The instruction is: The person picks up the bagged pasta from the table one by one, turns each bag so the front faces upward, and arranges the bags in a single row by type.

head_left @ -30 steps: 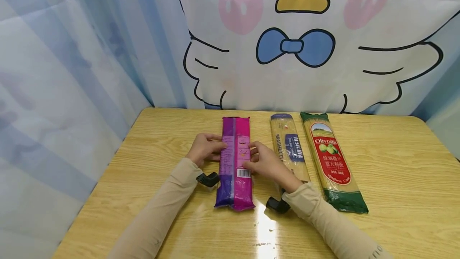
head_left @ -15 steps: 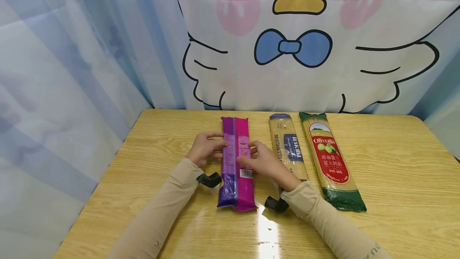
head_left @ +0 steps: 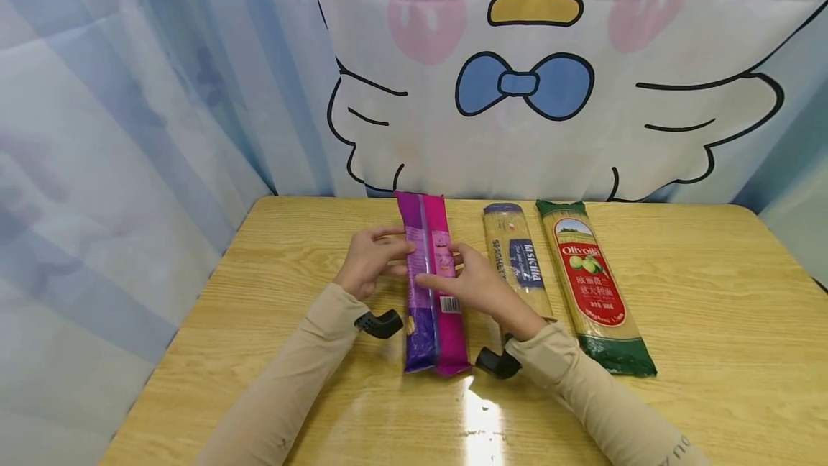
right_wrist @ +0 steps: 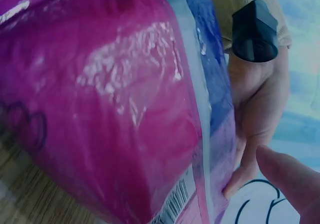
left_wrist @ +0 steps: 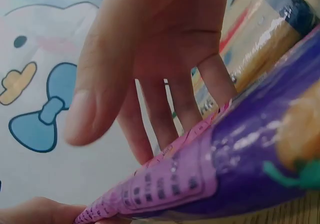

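Observation:
A long purple-and-pink pasta packet [head_left: 430, 308] is between both hands, its printed back and barcode showing in the head view. My left hand [head_left: 375, 261] pinches its left edge. My right hand [head_left: 479, 279] is at the right edge. In the left wrist view the right fingers [left_wrist: 185, 102] run straight down behind the packet [left_wrist: 240, 154], while the thumb stands off it. Filling the right wrist view, the shiny packet [right_wrist: 115, 99] hides most of the left hand [right_wrist: 257, 104]. It looks tilted, but whether it is wholly off the table is hard to tell.
To the right on the wooden table [head_left: 278, 250] lie a La Sicilia spaghetti packet [head_left: 527, 265] and a green-ended Olivoilà packet [head_left: 591, 286], side by side. My right forearm partly covers the first. A cartoon-printed curtain [head_left: 517, 142] hangs behind the table.
The purple-and-pink packet has shifted slightly and turned, its far end further up in view and its near end further right. Both hands moved slightly with it. The other packets stay put.

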`<state>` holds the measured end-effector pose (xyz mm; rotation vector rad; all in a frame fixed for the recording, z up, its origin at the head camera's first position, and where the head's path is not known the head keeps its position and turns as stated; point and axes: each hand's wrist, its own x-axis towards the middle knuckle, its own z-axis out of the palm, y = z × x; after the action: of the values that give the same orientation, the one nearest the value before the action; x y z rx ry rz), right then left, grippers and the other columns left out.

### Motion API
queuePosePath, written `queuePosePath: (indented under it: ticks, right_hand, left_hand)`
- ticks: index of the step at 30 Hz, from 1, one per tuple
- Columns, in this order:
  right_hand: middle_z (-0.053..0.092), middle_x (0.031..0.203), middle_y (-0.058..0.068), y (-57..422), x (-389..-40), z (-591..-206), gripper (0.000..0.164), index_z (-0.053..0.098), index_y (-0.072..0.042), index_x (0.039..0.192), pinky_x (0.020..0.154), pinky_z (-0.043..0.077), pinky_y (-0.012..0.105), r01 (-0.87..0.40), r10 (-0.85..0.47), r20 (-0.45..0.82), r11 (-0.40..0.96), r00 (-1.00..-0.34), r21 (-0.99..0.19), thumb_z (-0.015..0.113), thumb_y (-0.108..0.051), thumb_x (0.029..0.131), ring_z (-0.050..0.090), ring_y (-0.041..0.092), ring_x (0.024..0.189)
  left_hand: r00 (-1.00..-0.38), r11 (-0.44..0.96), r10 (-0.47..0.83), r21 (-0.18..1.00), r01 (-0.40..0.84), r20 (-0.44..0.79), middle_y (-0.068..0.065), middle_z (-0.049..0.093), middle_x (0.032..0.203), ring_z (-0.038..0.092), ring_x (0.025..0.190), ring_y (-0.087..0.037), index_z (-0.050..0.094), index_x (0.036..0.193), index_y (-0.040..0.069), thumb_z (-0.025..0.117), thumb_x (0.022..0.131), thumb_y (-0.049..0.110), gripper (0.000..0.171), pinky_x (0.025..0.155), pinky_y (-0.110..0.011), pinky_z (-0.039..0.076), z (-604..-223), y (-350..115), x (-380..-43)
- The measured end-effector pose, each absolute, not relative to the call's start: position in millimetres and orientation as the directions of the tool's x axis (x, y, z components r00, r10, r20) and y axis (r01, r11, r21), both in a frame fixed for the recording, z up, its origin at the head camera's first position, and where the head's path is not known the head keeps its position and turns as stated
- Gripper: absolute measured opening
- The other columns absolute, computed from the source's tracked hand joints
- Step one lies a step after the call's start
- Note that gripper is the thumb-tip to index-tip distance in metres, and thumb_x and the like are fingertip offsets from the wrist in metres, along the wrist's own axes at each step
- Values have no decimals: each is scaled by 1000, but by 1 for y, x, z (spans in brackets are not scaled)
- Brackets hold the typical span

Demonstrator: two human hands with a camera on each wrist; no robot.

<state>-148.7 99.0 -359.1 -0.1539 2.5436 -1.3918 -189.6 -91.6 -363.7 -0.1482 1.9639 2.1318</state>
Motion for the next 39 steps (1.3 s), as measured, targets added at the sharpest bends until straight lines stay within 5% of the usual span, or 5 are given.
queuePosePath:
  ticks: [5,11,18,25,39]
  right_hand:
    - [64,121,20,96,-148,-355,92,36,4,147,81,60,37,8,-210,-140,531,-968,-847,80,-43,82,68,27,100]
    - [64,120,19,94,-148,-357,99,32,4,150,81,60,36,-5,-228,-142,541,-963,-841,81,-46,80,68,25,98]
    - [66,108,18,91,-147,-357,75,44,3,136,68,62,33,-25,-251,-115,496,-961,-868,81,-33,82,69,22,86]
    - [59,124,23,90,-147,-357,78,36,4,145,75,62,35,35,-184,-144,497,-972,-867,75,-22,83,67,29,97]
    - [52,131,22,93,-148,-355,68,35,-1,146,80,61,37,111,-171,-188,381,-967,-918,64,-15,87,61,31,107]
  left_hand:
    - [-970,-73,105,971,-227,-219,-14,70,103,70,74,-16,61,130,-1,71,88,-1,43,73,-39,63,-358,-88,-187]
    - [-974,-90,81,971,-220,-213,-12,70,98,69,70,-13,63,127,-2,70,87,-3,40,58,-27,61,-356,-84,-186]
    - [-976,-107,80,971,-212,-204,-13,69,100,69,68,-14,63,126,-1,72,87,-2,40,57,-27,61,-352,-79,-184]
    - [-985,-95,62,981,-167,-161,-20,70,106,70,74,-16,63,125,-3,72,86,-4,40,72,-41,63,-349,-74,-182]
    - [-990,-78,109,992,-101,-92,-23,69,113,72,83,-20,62,125,-2,74,89,8,39,77,-41,63,-347,-82,-179]
